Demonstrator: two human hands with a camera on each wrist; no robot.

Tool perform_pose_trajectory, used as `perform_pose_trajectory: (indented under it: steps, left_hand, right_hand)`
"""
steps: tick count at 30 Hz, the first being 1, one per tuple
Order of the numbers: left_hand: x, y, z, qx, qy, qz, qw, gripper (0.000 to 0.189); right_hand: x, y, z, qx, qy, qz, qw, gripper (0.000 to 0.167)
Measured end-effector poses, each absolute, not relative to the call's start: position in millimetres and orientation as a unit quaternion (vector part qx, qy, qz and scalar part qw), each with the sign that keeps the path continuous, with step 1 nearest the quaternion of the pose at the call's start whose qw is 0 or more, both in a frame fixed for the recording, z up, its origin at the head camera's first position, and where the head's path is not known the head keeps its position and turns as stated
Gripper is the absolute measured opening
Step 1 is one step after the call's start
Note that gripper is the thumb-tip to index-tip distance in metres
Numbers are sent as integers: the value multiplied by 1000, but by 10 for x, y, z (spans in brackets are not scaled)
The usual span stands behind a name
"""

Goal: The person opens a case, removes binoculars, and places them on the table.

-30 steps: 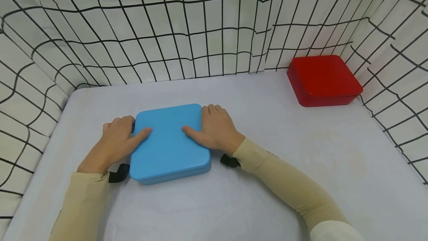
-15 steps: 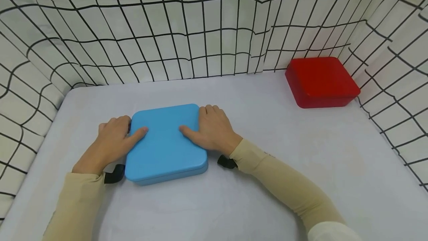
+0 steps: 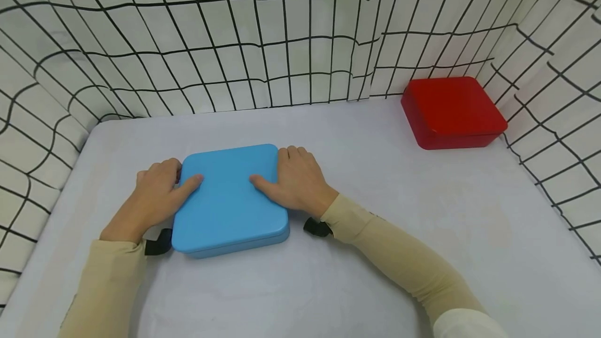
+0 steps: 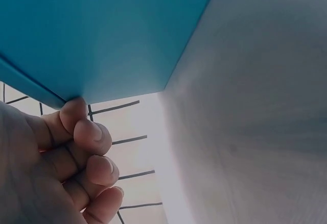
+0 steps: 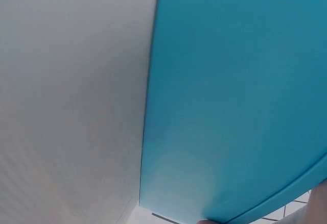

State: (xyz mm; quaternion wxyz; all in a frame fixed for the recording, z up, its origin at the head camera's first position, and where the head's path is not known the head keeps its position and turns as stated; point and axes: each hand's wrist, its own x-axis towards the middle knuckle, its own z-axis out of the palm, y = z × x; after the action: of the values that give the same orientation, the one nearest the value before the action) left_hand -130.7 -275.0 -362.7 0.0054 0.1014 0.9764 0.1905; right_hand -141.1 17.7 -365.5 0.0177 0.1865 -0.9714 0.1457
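Observation:
A flat blue box [image 3: 230,207] with rounded corners and a lid seam lies on the white table, slightly askew. My left hand [image 3: 155,192] holds its left side, thumb on the lid. In the left wrist view its fingers [image 4: 99,170] are curled, the index fingertip against the box's side wall near the seam. From the right, my right hand [image 3: 300,179] grips the opposite side, thumb across the lid and fingers along the far right corner. The right wrist view is mostly filled by the box's side wall [image 5: 225,91]; only a bit of fingertip shows at its bottom.
A red box [image 3: 455,111] stands in the far right corner of the white table [image 3: 375,186]. Black wire grid panels [image 3: 263,40] backed with white border the table at the back and both sides.
The blue box and both hands have shifted slightly left, with the grip unchanged. The view itself also moves a little. The red box stays in its corner.

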Motion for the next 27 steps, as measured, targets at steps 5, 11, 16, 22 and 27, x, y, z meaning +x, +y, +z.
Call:
perform_pose_trajectory:
  steps: [5, 11, 16, 22, 27]
  left_hand:
    - [-1302, -2770, -3627, 100, 976, 191, -2, 44]
    - [-1313, -2799, -3645, 105, 976, 188, -27, 42]
    - [-1326, -2806, -3655, 105, 976, 191, -28, 42]
    - [-1308, -2821, -3679, 104, 975, 194, -17, 40]
    - [-1326, -2835, -3666, 110, 975, 189, -22, 40]
  right_hand:
    - [-1415, 148, -3657, 186, -971, 147, 19, 72]
    - [-1417, 106, -3664, 180, -971, 155, 11, 71]
    - [-1420, 100, -3675, 178, -972, 153, 15, 70]
    - [-1401, 101, -3672, 181, -972, 152, 9, 70]
    - [-1411, 80, -3649, 180, -974, 139, 12, 70]
